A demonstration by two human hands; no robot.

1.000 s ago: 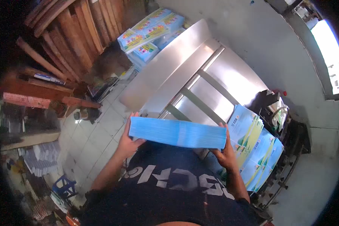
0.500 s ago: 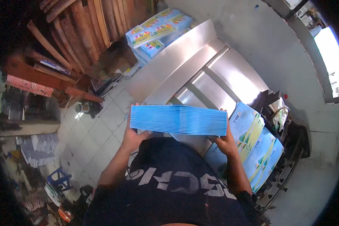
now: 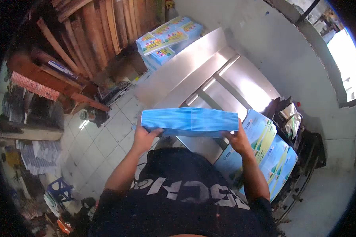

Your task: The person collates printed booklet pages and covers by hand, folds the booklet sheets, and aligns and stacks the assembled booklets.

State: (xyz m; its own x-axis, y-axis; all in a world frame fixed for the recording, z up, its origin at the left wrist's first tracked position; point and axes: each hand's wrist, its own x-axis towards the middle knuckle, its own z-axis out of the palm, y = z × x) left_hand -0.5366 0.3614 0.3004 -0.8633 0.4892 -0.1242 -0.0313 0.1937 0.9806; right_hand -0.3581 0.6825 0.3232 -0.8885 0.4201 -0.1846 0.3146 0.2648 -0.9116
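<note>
A thick stack of blue booklets (image 3: 190, 119) is held up in front of my chest, its layered edges facing me. My left hand (image 3: 146, 136) grips the left end, with the thumb along the underside. On the right end, my right hand (image 3: 238, 138) is closed in the same way, thumb below. Part of the fingers of both hands is hidden behind the stack. Beside my right forearm lie piles of blue and green printed booklets (image 3: 271, 146), some fanned at the edges.
A shiny metal table (image 3: 178, 75) with bars across it stands ahead. Beyond its left side are more piled booklets (image 3: 166, 35). Wooden planks (image 3: 103, 31) lean at the upper left. A blue stool (image 3: 60, 189) and white paper stacks (image 3: 39, 157) are at the left, on or near the tiled floor (image 3: 95, 150).
The stack has tilted, so its edge face looks thinner and some of its underside shows. My left hand has shifted slightly right with it. The view has shifted slightly.
</note>
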